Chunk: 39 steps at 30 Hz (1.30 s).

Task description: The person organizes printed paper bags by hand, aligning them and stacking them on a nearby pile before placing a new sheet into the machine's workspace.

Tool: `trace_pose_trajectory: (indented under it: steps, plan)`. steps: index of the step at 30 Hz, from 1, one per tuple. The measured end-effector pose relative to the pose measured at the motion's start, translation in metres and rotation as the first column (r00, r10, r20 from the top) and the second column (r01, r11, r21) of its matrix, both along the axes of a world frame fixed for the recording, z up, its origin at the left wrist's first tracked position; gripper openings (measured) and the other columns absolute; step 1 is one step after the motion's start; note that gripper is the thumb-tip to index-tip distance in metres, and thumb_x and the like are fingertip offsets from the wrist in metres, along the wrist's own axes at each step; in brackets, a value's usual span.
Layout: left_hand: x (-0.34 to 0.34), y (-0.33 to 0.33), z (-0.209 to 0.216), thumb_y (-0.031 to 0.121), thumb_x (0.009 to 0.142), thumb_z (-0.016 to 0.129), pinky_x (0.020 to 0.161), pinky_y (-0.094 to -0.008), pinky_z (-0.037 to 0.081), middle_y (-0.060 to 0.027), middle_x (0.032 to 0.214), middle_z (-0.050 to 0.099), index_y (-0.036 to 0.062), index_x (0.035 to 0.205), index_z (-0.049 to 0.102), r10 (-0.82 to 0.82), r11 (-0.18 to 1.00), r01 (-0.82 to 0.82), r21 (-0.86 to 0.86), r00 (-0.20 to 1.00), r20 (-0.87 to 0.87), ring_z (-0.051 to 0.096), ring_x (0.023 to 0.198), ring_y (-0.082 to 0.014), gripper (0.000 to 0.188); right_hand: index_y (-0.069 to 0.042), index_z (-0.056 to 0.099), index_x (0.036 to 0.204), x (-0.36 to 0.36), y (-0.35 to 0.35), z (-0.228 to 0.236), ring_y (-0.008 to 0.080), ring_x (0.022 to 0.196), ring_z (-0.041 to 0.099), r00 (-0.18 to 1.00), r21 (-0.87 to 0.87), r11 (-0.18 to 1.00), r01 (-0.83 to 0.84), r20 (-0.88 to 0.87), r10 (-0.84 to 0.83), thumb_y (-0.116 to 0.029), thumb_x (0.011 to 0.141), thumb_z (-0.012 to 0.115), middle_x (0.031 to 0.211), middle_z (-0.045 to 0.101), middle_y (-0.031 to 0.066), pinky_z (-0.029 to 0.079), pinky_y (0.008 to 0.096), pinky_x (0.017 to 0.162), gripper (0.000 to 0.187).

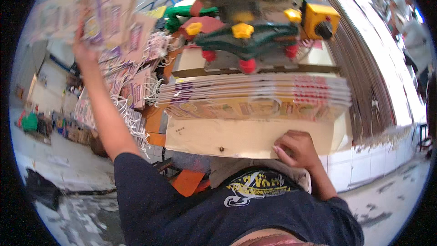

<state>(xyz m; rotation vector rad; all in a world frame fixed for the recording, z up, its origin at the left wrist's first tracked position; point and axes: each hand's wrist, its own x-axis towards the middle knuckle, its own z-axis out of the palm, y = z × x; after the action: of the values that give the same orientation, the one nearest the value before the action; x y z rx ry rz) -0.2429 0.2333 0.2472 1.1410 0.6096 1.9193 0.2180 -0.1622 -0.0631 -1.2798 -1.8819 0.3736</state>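
left hand (84, 48) grips printed sheet (98, 20) | right hand (296, 150) grip curled, seemingly empty, on board (218, 139)

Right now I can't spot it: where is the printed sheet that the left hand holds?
The printed sheet is raised at upper left in the head view, gripped by the left hand, above the scrap pile.

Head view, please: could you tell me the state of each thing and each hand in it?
Left hand: raised, gripping a printed cardboard sheet.
Right hand: resting on the plain board, fingers curled.
Stack of printed sheets: lying flat beneath the machine.
Machine: green frame, yellow knobs; running or not, cannot tell.
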Motion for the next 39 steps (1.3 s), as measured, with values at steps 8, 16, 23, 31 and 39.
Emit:
trace_pose_trajectory:
  steps: [8,16,23,31,39]
  plan:
    - [-0.027,-0.109,0.023,0.030,0.102,0.049,0.117,-0.0512,0.035,-0.0115,0.153,0.047,0.0029,0.151,0.043,-0.025,0.998,0.043,0.039,0.925,-0.379,0.046,0.139,-0.0310,0.056,-0.008,0.065,0.082,0.007,0.001,-0.008,0.0290,0.062,0.061,1.000,0.066,0.998,0.018,-0.011,-0.018,-0.019,0.084,0.071,0.068,0.060,0.0088,0.049,0.0398,0.058,0.012]
    - [-0.022,-0.203,-0.041,0.017,0.093,0.064,0.118,-0.0460,0.032,-0.0225,0.153,0.042,-0.0081,0.151,0.032,-0.017,0.999,0.038,0.024,0.815,-0.579,0.044,0.138,-0.0318,0.071,-0.008,0.057,0.077,0.012,-0.004,-0.019,0.0338,0.067,0.061,0.998,0.136,0.990,0.019,-0.061,-0.011,-0.025,0.090,0.064,0.069,0.058,0.0121,0.049,0.0471,0.061,0.023]
    - [0.017,-0.247,-0.064,0.010,0.088,0.070,0.116,-0.0487,0.035,-0.0257,0.152,0.039,-0.0080,0.153,0.025,0.041,0.998,0.011,0.065,0.673,-0.739,0.046,0.135,-0.0350,0.081,-0.008,0.058,0.079,0.011,-0.005,-0.020,0.0301,0.069,0.062,1.000,0.166,0.986,0.017,-0.015,-0.015,-0.020,0.089,0.067,0.071,0.058,0.0097,0.049,0.0435,0.061,0.018]
    - [0.073,-0.269,-0.077,0.003,0.085,0.077,0.091,-0.0405,0.049,-0.0183,0.116,0.064,-0.0057,0.124,0.061,0.001,0.991,0.121,0.059,0.429,-0.903,0.061,0.104,-0.0254,0.043,-0.008,0.057,0.076,0.010,-0.009,-0.022,0.0299,0.067,0.061,0.998,0.273,0.961,0.053,-0.040,-0.044,-0.018,0.087,0.068,0.069,0.057,0.0096,0.048,0.0433,0.059,0.019]
    - [0.031,-0.245,-0.078,0.012,0.080,0.080,0.090,-0.0398,0.048,-0.0206,0.118,0.066,-0.0048,0.121,0.062,-0.049,0.995,0.065,-0.078,-0.366,-0.929,0.063,0.102,-0.0278,0.047,-0.007,0.062,0.076,0.016,-0.025,-0.018,0.0270,0.058,0.056,0.977,0.446,0.879,0.171,-0.192,-0.092,-0.018,0.089,0.066,0.065,0.052,0.0069,0.043,0.0396,0.053,0.017]
